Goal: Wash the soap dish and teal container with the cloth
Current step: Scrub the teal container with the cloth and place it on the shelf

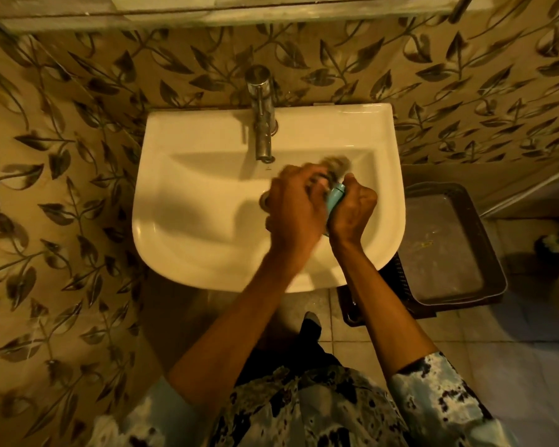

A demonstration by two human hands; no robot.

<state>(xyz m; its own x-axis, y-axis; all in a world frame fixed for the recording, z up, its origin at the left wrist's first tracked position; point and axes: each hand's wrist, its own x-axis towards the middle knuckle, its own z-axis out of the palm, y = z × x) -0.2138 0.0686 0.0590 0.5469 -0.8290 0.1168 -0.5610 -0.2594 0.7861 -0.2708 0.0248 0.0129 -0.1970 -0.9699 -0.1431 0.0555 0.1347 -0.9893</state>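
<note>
Over the white ceramic sink (181,221), the blurred left hand (291,208) closes on a grey crumpled cloth (334,164), pressing it against the small teal plastic container (335,197) clenched in the right hand (355,208).

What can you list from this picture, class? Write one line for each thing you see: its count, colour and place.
sink: one, white, centre, fixed to the wall
tap: one, metal, back rim of the sink; no water visible
teal container: one, teal, over the basin, between both hands
cloth: one, dark, blurred, just above the container
tray: one, brown, on the floor right of the sink
wall tiles: many, tan with a dark leaf pattern, behind and left
floor tiles: many, pale, below and right
left hand: one, blurred, shut on the cloth
right hand: one, shut on the teal container
sleeves: two, pale with dark blotches, bottom edge
</note>
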